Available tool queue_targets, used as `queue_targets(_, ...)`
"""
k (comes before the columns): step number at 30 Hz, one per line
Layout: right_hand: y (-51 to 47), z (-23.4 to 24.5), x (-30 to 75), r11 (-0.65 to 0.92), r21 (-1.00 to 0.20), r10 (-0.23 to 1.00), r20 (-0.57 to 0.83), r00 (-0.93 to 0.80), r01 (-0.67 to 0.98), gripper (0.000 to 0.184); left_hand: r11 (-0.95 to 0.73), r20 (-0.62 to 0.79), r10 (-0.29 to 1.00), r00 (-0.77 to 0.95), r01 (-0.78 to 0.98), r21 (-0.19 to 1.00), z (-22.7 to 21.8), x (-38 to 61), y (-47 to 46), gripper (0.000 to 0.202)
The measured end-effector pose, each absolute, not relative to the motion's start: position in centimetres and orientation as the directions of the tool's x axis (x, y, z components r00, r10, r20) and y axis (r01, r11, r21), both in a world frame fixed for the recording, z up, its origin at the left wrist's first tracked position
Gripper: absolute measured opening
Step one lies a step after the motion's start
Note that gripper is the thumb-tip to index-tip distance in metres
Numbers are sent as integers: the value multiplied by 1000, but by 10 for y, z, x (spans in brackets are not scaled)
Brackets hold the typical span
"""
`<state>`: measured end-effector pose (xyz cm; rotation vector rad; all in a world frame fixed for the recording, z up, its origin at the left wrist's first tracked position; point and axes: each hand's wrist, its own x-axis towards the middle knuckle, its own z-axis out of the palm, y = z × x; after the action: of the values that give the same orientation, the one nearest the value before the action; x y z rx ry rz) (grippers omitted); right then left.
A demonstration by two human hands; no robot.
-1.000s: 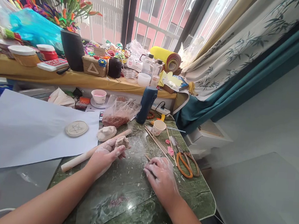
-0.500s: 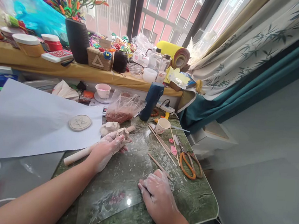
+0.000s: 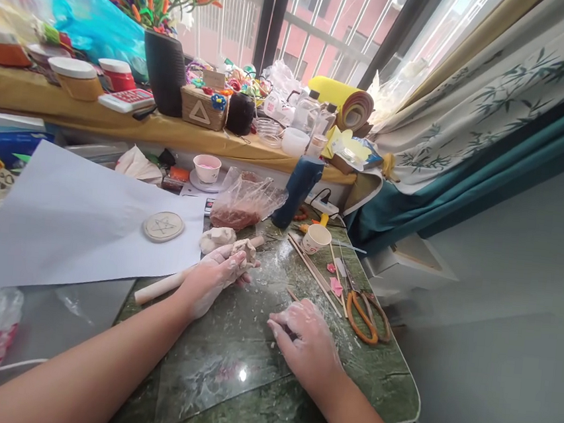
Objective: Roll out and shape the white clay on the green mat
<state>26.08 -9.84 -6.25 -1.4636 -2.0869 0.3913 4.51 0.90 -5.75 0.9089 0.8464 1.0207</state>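
My left hand, dusted white, is closed round a small lump of pale clay held just above the glass sheet. A wooden rolling pin lies under and behind that hand. My right hand rests knuckles-up on the green table, fingers curled onto the surface, with a thin wooden stick running under its fingertips; whether it grips the stick is hidden. A second clay lump sits beyond the left hand.
A clay disc with a star lies on white paper. Orange-handled scissors, wooden sticks, a paper cup, a plastic bag of reddish clay and a dark bottle stand around. The table edge is at right.
My right hand slid back toward me along the table, then forward a little. The left hand kept its clay lump. The camera view shifted left and up.
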Motion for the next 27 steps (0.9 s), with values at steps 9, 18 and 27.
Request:
queue_targets(9,-124,-81,271,258,-619,966,162,-201,742,10,279,-185,938,291,-325,904,-56,44,9,56)
queue_targets(18,-137,-82,269,414,-434,909,249,-335,801,14,286,-210,944,256,-310,907,-55,45,8,68)
queue_targets(27,-123,-89,266,373,-422,916,311,-254,826,20,283,-217,941,261,-252,925,-55,45,6,63)
